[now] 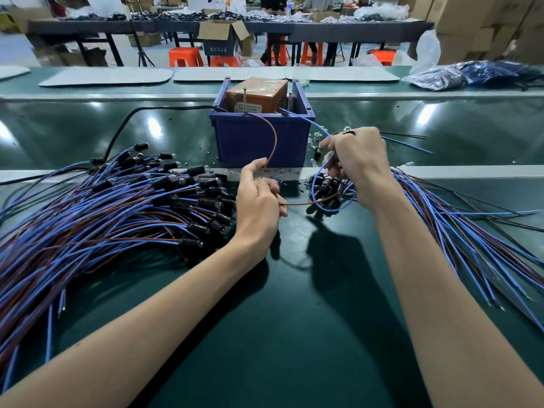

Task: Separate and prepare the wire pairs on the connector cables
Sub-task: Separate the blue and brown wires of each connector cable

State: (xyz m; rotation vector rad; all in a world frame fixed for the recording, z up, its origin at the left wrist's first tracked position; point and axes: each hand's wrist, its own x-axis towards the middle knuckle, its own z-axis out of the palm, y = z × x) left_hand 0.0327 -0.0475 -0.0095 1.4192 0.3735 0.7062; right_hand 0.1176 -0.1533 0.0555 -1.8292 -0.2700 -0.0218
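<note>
Snag risk: left grip (pixel 259 198) pinches brown wire (pixel 275 139), right grip (pixel 356 163) clenches blue wire (pixel 313 181), both just in front of blue bin (pixel 259 139). Its loop dips into connector pile (pixel 326 187) there; pulling apart could drag neighbours out.

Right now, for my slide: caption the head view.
Left hand holds brown wire, right hand blue wire, before a blue bin.

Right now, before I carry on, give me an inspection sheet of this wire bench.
Surface: green bench, glossy.
Job's things: left pile and right pile of blue-brown wire pairs with black connectors; blue bin holding a brown box.
Clutter: clear bulbs beside the bin.
Fingers: left hand pinches brown wire; right hand grips blue wire.
Cables: black cable enters the bin.
Surroundings: orange stools, cardboard boxes.
</note>
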